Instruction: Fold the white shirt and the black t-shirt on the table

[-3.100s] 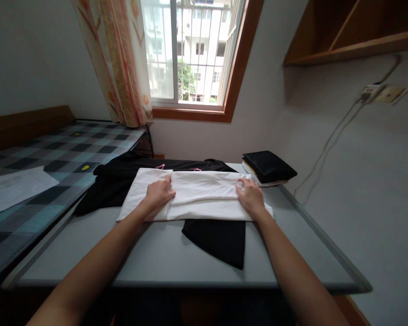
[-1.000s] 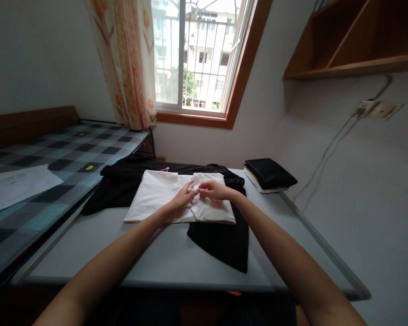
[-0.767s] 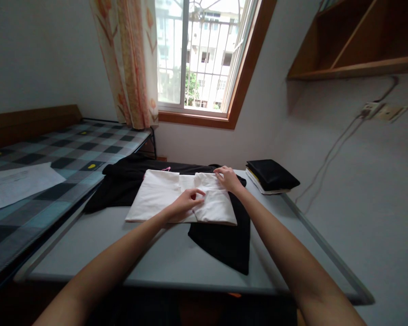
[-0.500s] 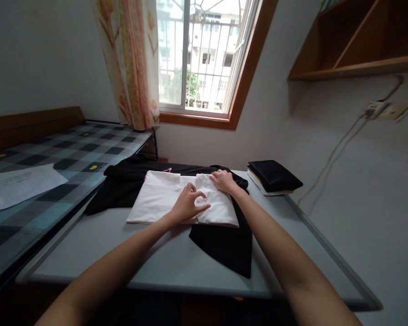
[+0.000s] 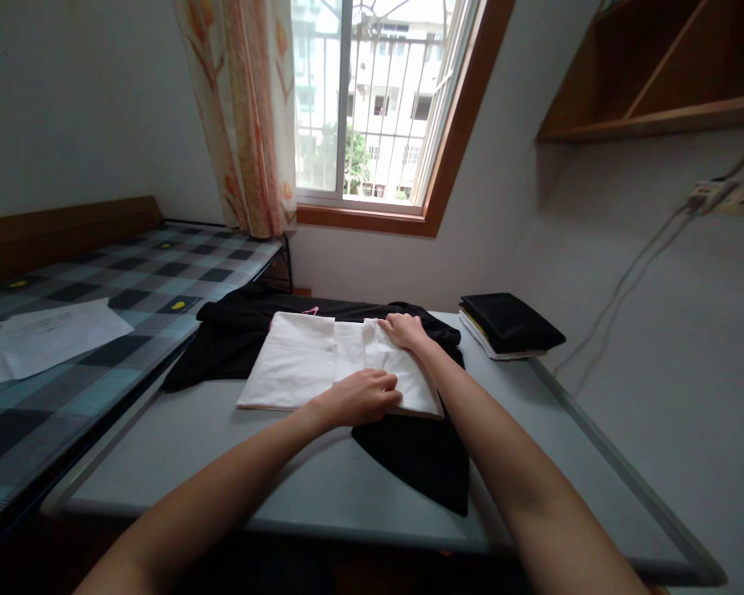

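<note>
A white garment (image 5: 298, 359), folded into a flat rectangle, lies on spread black clothing (image 5: 232, 335) on the table. My left hand (image 5: 367, 392) is closed at the near edge of the white garment's right-hand flap, its fingers curled into the cloth. At the far edge of that same flap, my right hand (image 5: 403, 329) pinches the fabric. Between the two folded-in sides runs a strip of white cloth. A dark piece of the black clothing sticks out below the white garment, toward me. Both sets of fingertips are partly hidden.
The pale table (image 5: 211, 463) stands beside a bed with a checked cover (image 5: 136, 273), where paper sheets (image 5: 55, 339) lie. Right of the clothing is a stack topped by a black folder (image 5: 512, 321). Cables (image 5: 620, 289) hang on the right wall below a wooden shelf (image 5: 651, 120).
My left hand has gone from open fingers above the middle to closed fingers at the near edge of the flap. The flap's inner edge has shifted right. The view has turned slightly left.
</note>
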Available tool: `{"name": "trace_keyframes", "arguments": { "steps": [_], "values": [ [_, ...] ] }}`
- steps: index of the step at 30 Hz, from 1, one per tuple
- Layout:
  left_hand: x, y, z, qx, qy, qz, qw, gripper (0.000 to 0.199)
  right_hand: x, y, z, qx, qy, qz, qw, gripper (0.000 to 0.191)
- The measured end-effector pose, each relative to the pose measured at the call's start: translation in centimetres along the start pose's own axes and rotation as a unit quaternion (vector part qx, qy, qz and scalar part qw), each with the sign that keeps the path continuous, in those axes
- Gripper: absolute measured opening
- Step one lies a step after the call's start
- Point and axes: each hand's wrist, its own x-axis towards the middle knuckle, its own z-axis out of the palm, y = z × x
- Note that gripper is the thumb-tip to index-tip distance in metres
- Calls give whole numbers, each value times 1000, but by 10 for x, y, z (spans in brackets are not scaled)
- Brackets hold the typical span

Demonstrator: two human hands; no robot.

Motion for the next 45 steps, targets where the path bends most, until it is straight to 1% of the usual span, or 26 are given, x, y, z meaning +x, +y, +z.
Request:
{"name": "trace_keyframes", "arguments": {
  "steps": [2,5,7,10,15,17,20,25,28,30,32,33,34,36,38,39,40,42,45],
  "values": [
    [0,0,-3,2,-3,2,1000,13,2,-5,1,-24,10,-4,1000,48],
    [-2,-2,-6,-10,2,-6,1000,10,2,-10,2,-43,47,-15,998,49],
    [-3,-3,-7,-23,2,-14,1000,10,1,-11,4,-53,72,-20,996,48],
    [-4,-4,-6,-34,-10,-24,999,13,-3,-12,6,-72,91,-26,993,43],
    [-4,-4,-1,-34,-23,-30,999,19,-6,-11,7,-58,138,-96,984,40],
    [-4,-4,0,-37,-24,-32,999,19,-5,-12,8,-41,128,-108,985,38],
    [-4,-5,0,-48,-24,-35,998,20,-1,-16,9,-21,102,-94,990,36],
    [-6,-6,-3,-62,-23,-32,997,17,3,-23,14,-16,112,-85,990,39],
    [-6,-3,-5,-67,-18,-36,997,14,2,-27,17,-29,87,-81,992,37],
    [-6,-2,-8,-84,-4,-48,995,10,1,-28,17,-29,82,-79,993,35],
    [-6,-4,-12,-106,20,-88,990,12,-1,-28,15,-11,99,-82,992,32],
    [-7,-6,-14,-110,33,-126,985,15,-3,-27,14,4,115,-83,990,31],
    [-8,-10,-16,-104,43,-179,977,18,-5,-25,11,20,133,-81,988,30],
    [-11,-20,-18,-75,43,-309,947,20,-13,-19,7,48,173,-75,981,29],
    [-17,-31,-19,-45,14,-424,904,24,-25,-10,5,68,204,-71,974,28],
    [-21,-36,-18,-38,-8,-463,885,30,-32,-4,5,75,214,-70,971,28],
    [-24,-41,-17,-34,-30,-490,871,39,-39,2,5,81,220,-69,970,28],
    [-30,-47,-14,-33,-65,-512,856,54,-54,13,8,91,227,-59,968,27],
    [-33,-50,-11,-29,-93,-508,856,58,-71,27,16,120,231,-38,965,23]
  ]
}}
